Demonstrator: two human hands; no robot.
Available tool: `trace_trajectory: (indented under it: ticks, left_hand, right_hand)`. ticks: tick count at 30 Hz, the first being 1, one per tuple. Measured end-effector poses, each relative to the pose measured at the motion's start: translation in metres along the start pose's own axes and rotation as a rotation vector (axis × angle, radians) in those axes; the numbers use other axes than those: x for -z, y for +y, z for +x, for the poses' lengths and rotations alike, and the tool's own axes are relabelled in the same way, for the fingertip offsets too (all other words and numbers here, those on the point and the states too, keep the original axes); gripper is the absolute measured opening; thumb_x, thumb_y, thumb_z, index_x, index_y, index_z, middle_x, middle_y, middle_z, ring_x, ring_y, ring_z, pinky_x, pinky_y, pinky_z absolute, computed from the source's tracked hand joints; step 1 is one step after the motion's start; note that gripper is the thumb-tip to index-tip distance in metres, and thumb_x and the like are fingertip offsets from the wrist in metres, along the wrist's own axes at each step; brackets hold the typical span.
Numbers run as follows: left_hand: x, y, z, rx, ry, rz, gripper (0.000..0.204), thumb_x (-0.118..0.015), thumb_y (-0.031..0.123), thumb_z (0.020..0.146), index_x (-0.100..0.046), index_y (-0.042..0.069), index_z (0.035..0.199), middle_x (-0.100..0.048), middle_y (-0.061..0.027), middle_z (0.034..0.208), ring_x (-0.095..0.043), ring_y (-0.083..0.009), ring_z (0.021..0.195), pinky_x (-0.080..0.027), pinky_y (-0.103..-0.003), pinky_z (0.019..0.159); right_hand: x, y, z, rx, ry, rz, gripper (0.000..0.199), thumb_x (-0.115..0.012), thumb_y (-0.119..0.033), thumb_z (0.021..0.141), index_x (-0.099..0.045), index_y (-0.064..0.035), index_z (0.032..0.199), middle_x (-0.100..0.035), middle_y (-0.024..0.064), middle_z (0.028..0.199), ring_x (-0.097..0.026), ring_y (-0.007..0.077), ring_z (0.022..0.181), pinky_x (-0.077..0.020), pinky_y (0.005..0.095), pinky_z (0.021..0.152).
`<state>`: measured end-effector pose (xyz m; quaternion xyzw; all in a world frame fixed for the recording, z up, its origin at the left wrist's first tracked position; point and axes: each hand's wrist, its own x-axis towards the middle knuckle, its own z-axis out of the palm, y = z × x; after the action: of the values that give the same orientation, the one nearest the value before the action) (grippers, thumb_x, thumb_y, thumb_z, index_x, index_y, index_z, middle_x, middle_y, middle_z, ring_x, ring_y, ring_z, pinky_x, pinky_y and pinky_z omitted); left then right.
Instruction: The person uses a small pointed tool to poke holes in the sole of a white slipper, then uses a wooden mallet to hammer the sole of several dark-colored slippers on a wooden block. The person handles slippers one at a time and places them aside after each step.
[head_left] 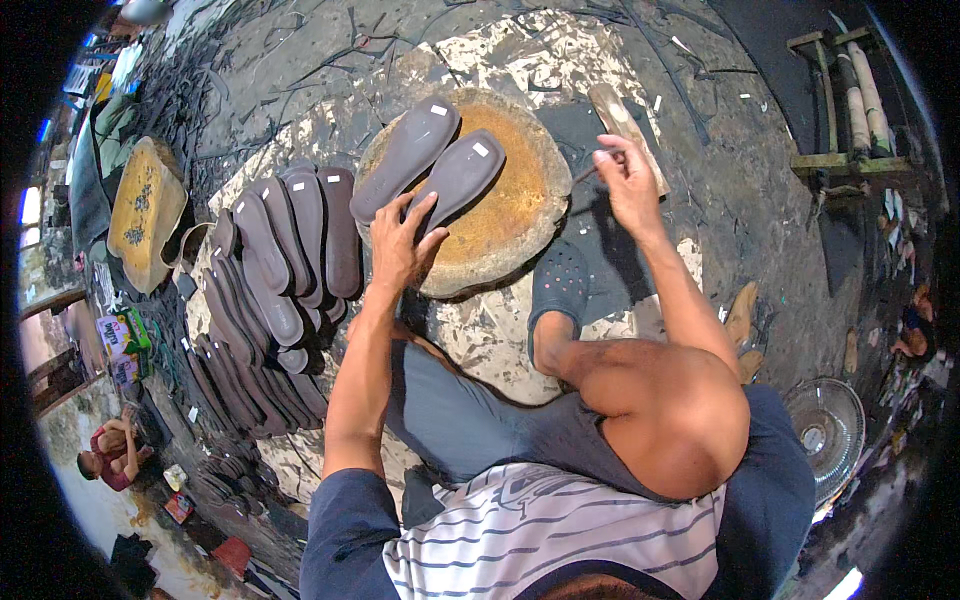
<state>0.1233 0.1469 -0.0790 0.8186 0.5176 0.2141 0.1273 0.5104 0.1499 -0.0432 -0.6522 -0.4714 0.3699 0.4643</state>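
Lying on the round stone block [520,215], two brown shoe soles [455,180] are pressed by the spread left hand [400,245]; a thin tool [588,172] is pinched by the right hand [628,180]

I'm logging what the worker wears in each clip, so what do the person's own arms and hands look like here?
Both forearms are bare, with no gloves, watch or rings visible on the left hand or the right hand. Dark navy short sleeves cover the upper arms, joined to a white body with grey stripes.
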Motion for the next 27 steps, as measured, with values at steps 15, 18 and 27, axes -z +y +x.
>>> trace_trajectory:
  ticks: [15,18,27]
  left_hand:
    - [-0.008,0.063,-0.007,0.619,0.105,-0.768,0.034,-0.071,0.015,0.103,-0.069,0.001,0.134,-0.071,-0.0067,0.111,-0.071,-0.0141,0.102,-0.057,-0.027,0.082]
    - [-0.007,0.061,0.0,0.775,0.148,-1.15,0.041,-0.07,0.018,0.105,-0.063,-0.002,0.139,-0.069,-0.007,0.116,-0.071,-0.0162,0.106,-0.06,-0.028,0.086]
    - [0.005,0.06,0.029,0.846,0.188,-1.312,0.047,-0.068,0.017,0.106,-0.056,-0.007,0.144,-0.066,-0.0138,0.136,-0.072,-0.0222,0.112,-0.062,-0.033,0.094]
  right_hand:
    - [0.075,0.093,0.038,0.009,0.131,-1.042,0.072,-0.08,-0.043,0.09,-0.058,0.0021,0.141,-0.066,0.0266,0.131,-0.062,0.0423,0.124,-0.0463,0.0481,0.109]
    - [0.087,0.102,0.05,-0.243,-0.066,-0.625,0.071,-0.075,-0.046,0.096,-0.055,0.0036,0.143,-0.068,0.0244,0.127,-0.068,0.04,0.112,-0.0534,0.0481,0.099]
    - [0.029,-0.007,-0.033,-0.621,-0.538,1.518,0.048,-0.056,-0.038,0.108,-0.054,-0.0045,0.142,-0.07,0.0165,0.116,-0.071,0.0281,0.102,-0.0632,0.0511,0.085]
